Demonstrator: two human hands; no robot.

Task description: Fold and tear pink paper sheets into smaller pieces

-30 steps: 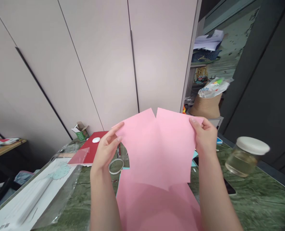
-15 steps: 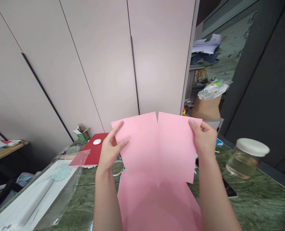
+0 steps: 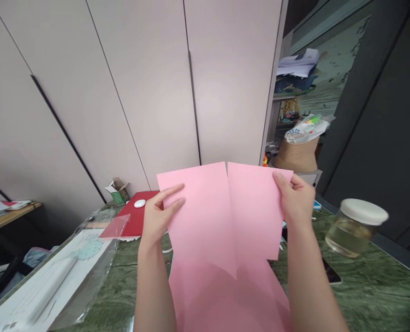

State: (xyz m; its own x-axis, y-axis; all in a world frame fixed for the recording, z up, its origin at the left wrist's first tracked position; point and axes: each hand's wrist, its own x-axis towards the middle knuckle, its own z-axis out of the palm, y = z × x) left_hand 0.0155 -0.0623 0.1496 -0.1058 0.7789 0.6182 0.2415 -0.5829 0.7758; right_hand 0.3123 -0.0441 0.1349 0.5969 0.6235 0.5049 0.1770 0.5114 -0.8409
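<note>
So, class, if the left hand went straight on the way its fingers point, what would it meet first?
Most likely the raised pink paper, which the left hand appears to touch; depth beyond that is unclear.

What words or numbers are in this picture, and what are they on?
I can't read any.
Green box: markings too small to read.
White sheet: faint marks, too blurred to read.
Plastic bag: coloured print, too small to make out.
Pink paper: no writing shows.
</note>
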